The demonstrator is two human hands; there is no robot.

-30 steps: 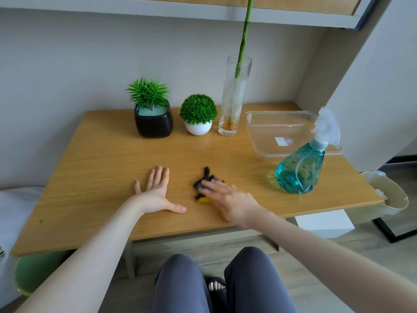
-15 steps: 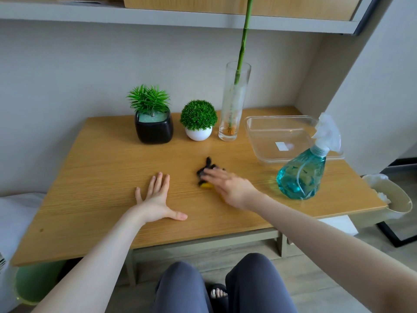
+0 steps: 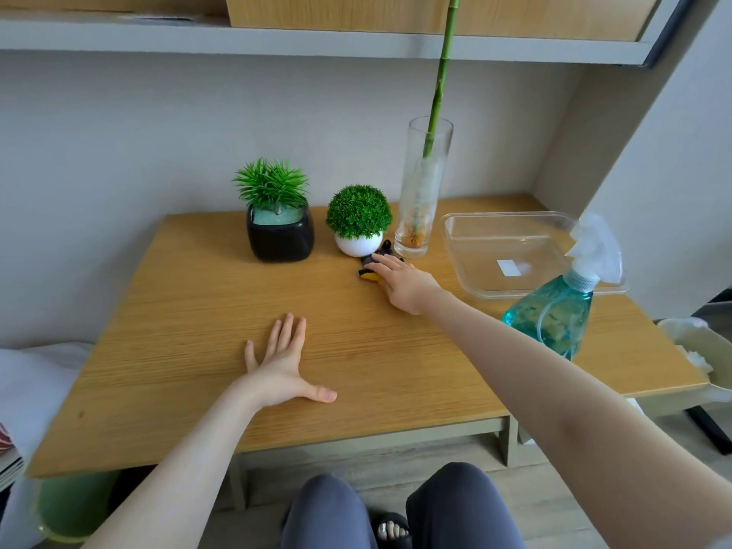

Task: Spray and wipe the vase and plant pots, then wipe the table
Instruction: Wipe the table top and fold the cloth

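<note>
My straight-fingered right hand (image 3: 404,285) presses a black-and-yellow cloth (image 3: 369,273) beside the round white plant pot (image 3: 355,246) — my left hand (image 3: 283,368) flat, fingers spread, well in front of it

This looks like a room in a home, a lived-in corner rather than a workplace. A low wooden worktop (image 3: 198,311) stands against a plain pale wall, under a wall shelf (image 3: 277,37). At the back of the worktop stand ornaments: a spiky plant in a black pot (image 3: 280,235), a round plant in a white pot (image 3: 358,245) and a tall glass vase (image 3: 420,200) holding one green stalk. Left of the worktop lies what looks like white bedding (image 3: 35,382). Right of it stands a lined waste bin (image 3: 697,350). Below is wood-look floor (image 3: 554,509).
</note>
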